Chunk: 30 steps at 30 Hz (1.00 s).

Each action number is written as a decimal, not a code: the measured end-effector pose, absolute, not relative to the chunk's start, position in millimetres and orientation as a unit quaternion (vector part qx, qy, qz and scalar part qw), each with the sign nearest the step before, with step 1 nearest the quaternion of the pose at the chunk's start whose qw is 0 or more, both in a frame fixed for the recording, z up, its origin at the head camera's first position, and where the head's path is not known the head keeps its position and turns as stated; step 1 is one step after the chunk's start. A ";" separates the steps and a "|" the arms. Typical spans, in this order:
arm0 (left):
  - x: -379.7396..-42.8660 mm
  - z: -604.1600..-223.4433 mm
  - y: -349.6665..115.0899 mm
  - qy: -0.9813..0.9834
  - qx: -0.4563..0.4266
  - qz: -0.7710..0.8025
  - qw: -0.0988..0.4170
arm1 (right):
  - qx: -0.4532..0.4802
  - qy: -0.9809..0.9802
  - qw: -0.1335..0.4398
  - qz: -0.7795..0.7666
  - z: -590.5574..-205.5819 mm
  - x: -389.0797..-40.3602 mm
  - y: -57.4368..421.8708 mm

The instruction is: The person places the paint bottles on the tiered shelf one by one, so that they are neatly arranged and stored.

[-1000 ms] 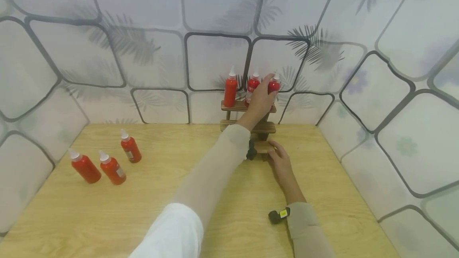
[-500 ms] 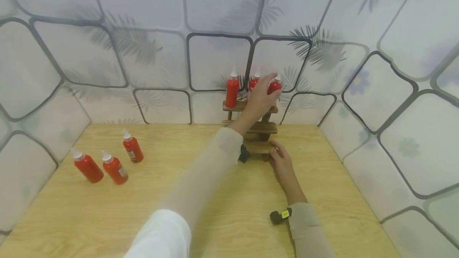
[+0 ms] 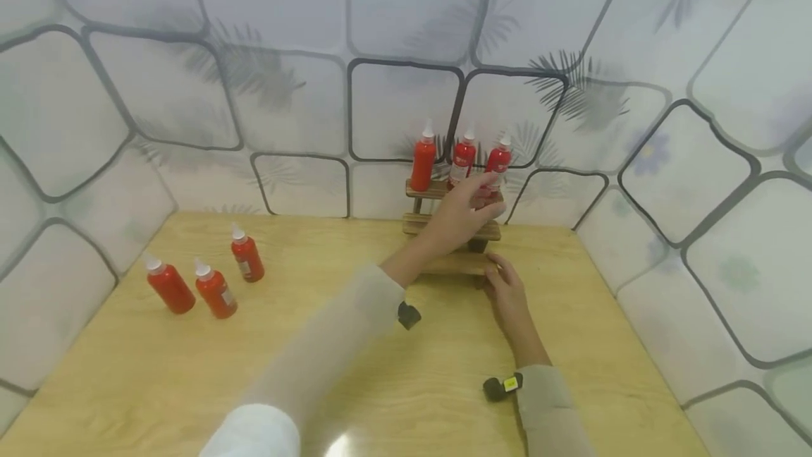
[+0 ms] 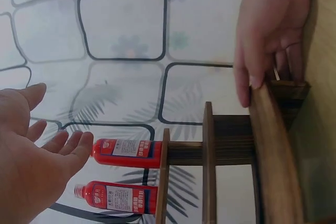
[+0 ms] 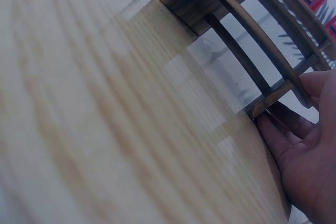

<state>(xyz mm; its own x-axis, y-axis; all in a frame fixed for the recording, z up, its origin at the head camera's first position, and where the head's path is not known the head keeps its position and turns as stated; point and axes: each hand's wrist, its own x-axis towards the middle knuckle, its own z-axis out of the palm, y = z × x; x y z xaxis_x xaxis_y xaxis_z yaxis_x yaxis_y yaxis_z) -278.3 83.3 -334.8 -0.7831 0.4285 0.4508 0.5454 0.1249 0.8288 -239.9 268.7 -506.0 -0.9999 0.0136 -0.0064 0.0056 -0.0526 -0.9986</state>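
Note:
Three red squeeze bottles with white nozzle tips stand in a row on the top step of a wooden tiered stand [image 3: 453, 264]: a left one [image 3: 423, 163], a middle one [image 3: 463, 159] and a right one [image 3: 498, 162]. My left hand [image 3: 452, 223] is in front of the upper steps, its fingers loosely extended and holding nothing. In the left wrist view, that hand's fingertips [image 4: 81, 142] are close to the nozzle end of a bottle [image 4: 127, 152]; contact is unclear. My right hand [image 3: 509, 298] grips the right end of the stand's bottom step, thumb and fingers around it.
Several more bottles make a group on the left of the wooden table [image 3: 304, 245]: one [image 3: 171, 289], another [image 3: 217, 293] and a third [image 3: 248, 259]. Patterned walls [image 3: 285, 118] rise behind and beside the table. A small black camera [image 3: 501, 388] sits at my right wrist.
My left hand has let go of the right bottle on the top step and drawn down toward me. My right hand keeps its grip on the stand. The view has shifted slightly.

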 end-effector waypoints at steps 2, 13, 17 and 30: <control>-269.3 -341.7 77.8 -0.744 -0.326 -0.581 0.041 | -0.006 -0.685 0.005 0.729 -507.0 -239.5 269.7; -226.7 -380.0 33.0 -0.772 -0.291 -0.566 -0.006 | 0.014 -0.691 -0.002 0.723 -509.2 -238.3 270.2; -212.0 -390.9 14.3 -0.776 -0.278 -0.566 0.006 | 0.012 -0.693 0.000 0.721 -509.0 -238.3 270.6; -182.1 -420.2 -69.0 -0.805 -0.207 -0.554 0.050 | 0.013 -0.713 0.000 0.701 -507.8 -237.6 270.0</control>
<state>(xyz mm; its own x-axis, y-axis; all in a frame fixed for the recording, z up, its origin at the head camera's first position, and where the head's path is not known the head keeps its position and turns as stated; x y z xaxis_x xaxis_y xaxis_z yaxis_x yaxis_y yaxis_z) -182.1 -69.0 -420.2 -0.9089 0.2789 0.3100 0.3892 0.3008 0.8706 -237.6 270.0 -507.8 -0.9996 -0.0192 0.0184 -0.0187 0.0156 -0.9997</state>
